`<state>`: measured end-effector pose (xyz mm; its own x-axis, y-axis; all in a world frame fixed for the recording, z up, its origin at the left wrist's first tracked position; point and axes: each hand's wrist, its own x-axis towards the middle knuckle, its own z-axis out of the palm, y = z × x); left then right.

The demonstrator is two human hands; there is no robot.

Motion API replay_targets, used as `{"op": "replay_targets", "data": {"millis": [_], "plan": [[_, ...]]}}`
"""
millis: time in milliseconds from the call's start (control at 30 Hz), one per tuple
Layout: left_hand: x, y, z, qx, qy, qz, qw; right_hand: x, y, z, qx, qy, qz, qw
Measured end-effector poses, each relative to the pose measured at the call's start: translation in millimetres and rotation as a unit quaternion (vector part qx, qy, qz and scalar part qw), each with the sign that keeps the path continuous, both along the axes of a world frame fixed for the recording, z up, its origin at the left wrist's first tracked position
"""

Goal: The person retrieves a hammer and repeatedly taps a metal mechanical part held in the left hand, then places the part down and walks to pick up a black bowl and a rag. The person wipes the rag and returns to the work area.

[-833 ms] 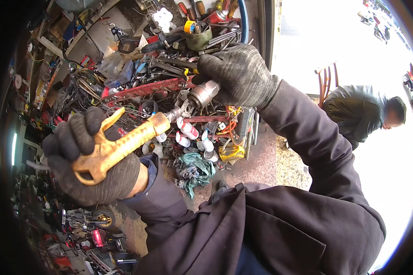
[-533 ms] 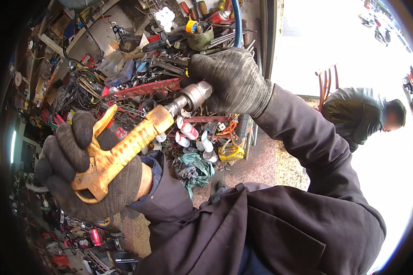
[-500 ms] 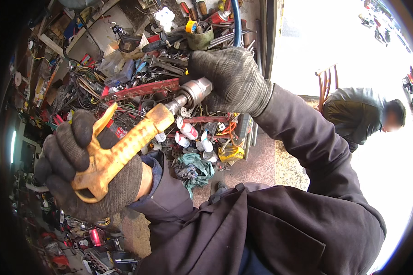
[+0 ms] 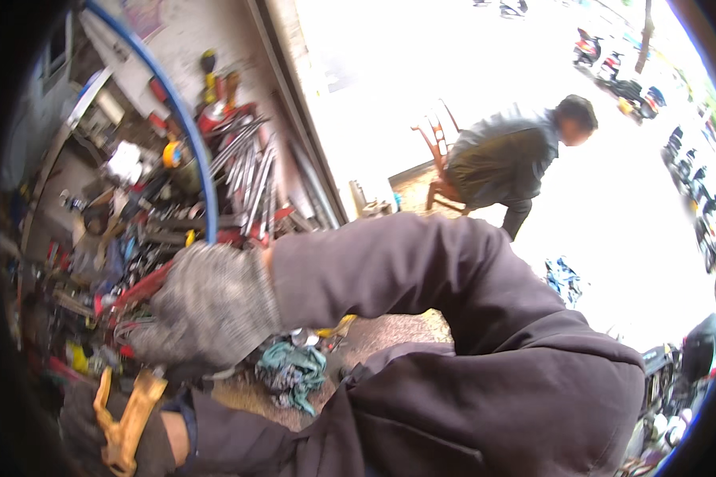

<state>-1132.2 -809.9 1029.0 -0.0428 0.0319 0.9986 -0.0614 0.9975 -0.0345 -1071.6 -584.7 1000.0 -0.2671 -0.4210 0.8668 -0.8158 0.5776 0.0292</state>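
Note:
My left hand [image 4: 87, 433], in a dark glove, grips the orange handle of a tool [image 4: 127, 421] low at the picture's left edge. My right hand [image 4: 207, 306], in a grey knit glove, is closed just above it, over the tool's front end, which is hidden under the glove. Both sleeves are dark and fill the lower middle of the view.
A heap of tools, metal rods [image 4: 250, 179] and a blue hose [image 4: 179, 119] fills the left. A teal rag [image 4: 290, 374] lies on the floor. A person in a grey jacket [image 4: 509, 159] bends by a wooden chair [image 4: 437, 151] outside; motorbikes stand at the right.
The view has swung right and up. The orange tool dropped to the lower left corner, and my right hand now covers its metal front end.

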Motion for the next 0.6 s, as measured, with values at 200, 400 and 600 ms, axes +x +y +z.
{"op": "replay_targets", "data": {"millis": [200,400,600], "plan": [[18.4,38.5,-7.8,0.342,0.047,-0.703,0.622,-5.3,0.7,11.1,0.030,-0.148,-0.123,0.981],[6.1,42.4,-16.9,0.296,0.032,-0.696,0.653,-18.8,-2.4,5.6,-0.010,-0.077,-0.174,0.982],[-19.5,52.4,-67.2,0.234,-0.005,-0.726,0.646,-22.9,14.8,-7.7,0.024,-0.188,-0.097,0.977]]}}
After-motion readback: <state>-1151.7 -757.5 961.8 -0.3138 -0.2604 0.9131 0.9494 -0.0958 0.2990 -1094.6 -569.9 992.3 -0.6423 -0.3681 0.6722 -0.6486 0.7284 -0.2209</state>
